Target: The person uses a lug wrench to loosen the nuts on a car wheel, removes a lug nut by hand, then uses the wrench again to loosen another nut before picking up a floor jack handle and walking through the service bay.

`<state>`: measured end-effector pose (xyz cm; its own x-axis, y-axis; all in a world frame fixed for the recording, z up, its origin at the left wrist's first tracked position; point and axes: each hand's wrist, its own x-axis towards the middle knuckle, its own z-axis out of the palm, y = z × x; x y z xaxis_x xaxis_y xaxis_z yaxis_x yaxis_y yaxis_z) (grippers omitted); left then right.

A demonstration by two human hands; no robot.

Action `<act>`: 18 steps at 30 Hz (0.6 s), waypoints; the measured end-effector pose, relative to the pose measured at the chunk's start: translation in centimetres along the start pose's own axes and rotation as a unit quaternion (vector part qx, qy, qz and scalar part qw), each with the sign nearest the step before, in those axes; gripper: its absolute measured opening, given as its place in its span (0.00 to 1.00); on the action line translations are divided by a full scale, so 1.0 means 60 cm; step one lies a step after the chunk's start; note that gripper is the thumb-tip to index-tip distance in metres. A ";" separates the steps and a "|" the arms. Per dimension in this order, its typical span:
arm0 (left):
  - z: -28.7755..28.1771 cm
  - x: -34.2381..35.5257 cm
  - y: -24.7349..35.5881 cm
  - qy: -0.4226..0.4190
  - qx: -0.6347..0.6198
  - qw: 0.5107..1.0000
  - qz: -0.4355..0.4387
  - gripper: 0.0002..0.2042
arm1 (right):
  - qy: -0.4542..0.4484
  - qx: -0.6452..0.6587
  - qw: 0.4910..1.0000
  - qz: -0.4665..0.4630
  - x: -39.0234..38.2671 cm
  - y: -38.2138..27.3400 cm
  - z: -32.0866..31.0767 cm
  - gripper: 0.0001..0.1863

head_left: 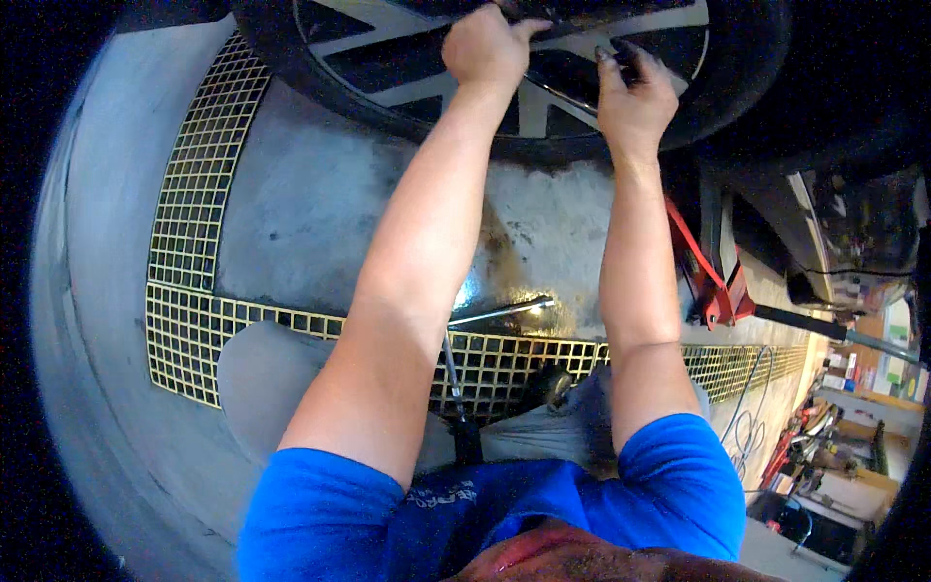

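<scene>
A car wheel (388, 73) with a black tyre and silver-and-black spokes fills the top of the view. My left hand (485, 44) is a closed fist pressed on the wheel near its hub. My right hand (635, 92) is next to it, fingers curled on a dark spoke; whether it holds a small part is hidden. Both forearms reach straight up from my blue sleeves.
A yellow floor grating (194, 213) runs in an L across the grey concrete floor (320, 213). A metal wrench (504, 310) lies between my arms. A red floor jack (713, 286) with a long handle stands at right, with shelves and clutter beyond.
</scene>
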<state>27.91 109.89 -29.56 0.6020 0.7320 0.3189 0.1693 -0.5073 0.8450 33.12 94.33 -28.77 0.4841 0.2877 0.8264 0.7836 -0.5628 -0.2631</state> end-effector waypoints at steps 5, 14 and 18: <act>0.002 0.006 -0.014 0.064 0.078 0.993 0.058 0.21 | 0.026 0.102 0.989 0.105 0.007 0.009 -0.041 0.13; 0.044 0.019 -0.051 0.117 0.042 0.977 0.176 0.18 | 0.030 0.104 0.994 -0.001 0.034 0.080 -0.143 0.10; 0.039 0.024 -0.041 0.067 0.014 0.990 0.122 0.17 | -0.205 0.147 0.905 0.342 0.031 0.122 -0.248 0.09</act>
<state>30.19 111.11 -32.22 0.5193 0.6392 0.5673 0.0546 -0.6873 0.7244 33.97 79.19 -21.73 0.9514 0.2485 0.1819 0.2874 -0.5041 -0.8144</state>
